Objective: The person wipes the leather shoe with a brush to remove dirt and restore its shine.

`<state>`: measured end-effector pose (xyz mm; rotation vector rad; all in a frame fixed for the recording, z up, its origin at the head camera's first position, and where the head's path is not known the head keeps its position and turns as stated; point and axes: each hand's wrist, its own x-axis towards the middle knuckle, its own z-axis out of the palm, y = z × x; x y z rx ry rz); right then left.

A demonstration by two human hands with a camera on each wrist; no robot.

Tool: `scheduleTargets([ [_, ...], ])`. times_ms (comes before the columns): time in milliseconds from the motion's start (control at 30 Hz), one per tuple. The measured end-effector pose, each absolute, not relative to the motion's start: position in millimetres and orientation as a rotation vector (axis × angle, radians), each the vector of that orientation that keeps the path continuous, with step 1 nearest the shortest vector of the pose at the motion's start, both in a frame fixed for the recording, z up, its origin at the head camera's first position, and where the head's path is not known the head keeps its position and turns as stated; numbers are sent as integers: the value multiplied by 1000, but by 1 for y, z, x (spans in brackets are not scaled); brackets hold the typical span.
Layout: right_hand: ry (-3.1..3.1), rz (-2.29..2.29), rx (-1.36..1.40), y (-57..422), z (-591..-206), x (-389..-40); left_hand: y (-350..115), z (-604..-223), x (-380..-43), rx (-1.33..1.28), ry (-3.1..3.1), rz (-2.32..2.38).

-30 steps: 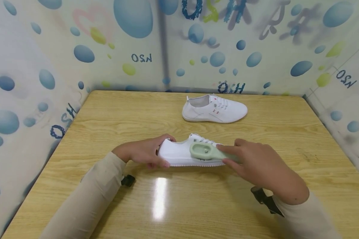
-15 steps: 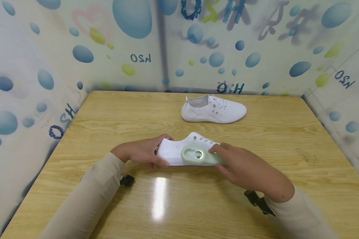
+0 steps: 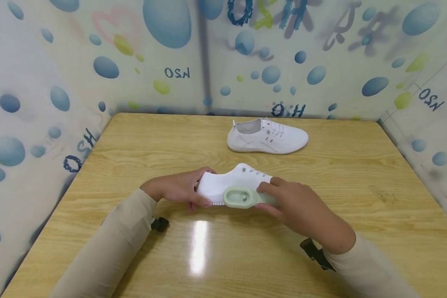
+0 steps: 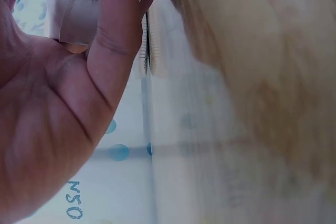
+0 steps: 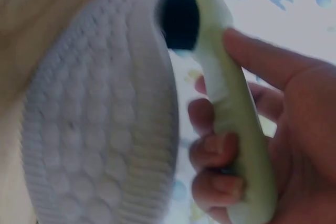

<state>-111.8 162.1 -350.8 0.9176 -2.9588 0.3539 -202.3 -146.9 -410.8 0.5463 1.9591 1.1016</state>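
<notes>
Between the far and near edges of the worktop (image 3: pixel 357 174), the left hand (image 3: pixel 182 190) grips the white shoe (image 3: pixel 231 179), seemingly light and soft, by its probably stiffer heel (image 3: pixel 207 187), while the right hand (image 3: pixel 294 205) grips a green brush (image 3: pixel 250 198).

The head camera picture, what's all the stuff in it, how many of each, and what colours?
Held shoe: one, white, above the middle of the table
Brush: one, pale green with black bristles, at the held shoe's side
Other shoe: one, white, far part of the table
Table: one, light wood, under everything
Walls: three, pale with blue and green spots, behind and beside the table
Wrist pieces: two, dark, near the cuffs
Sleeves: two, beige, left and right
Left hand: one, bare, gripping the heel
Right hand: one, bare, holding the brush
</notes>
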Motion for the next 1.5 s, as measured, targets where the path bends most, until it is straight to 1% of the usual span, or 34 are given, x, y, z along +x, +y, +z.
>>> scheduleTargets([
  [200, -2789, 294, 911, 152, -361, -109, -148, -412, -203, 570, 1961, 1122],
  [767, -2734, 324, 969, 149, -373, -117, -147, -413, -202, 570, 1960, 1142],
  [1067, -2762, 325, 971, 150, -367, -118, -148, -412, -200, 582, 1970, 1138],
  [1300, -2917, 387, 874, 162, -351, -117, -147, -411, -201, 598, 1982, 1111],
  [1500, -2855, 415, 988, 157, -359, -118, -147, -414, -200, 595, 1983, 1111],
])
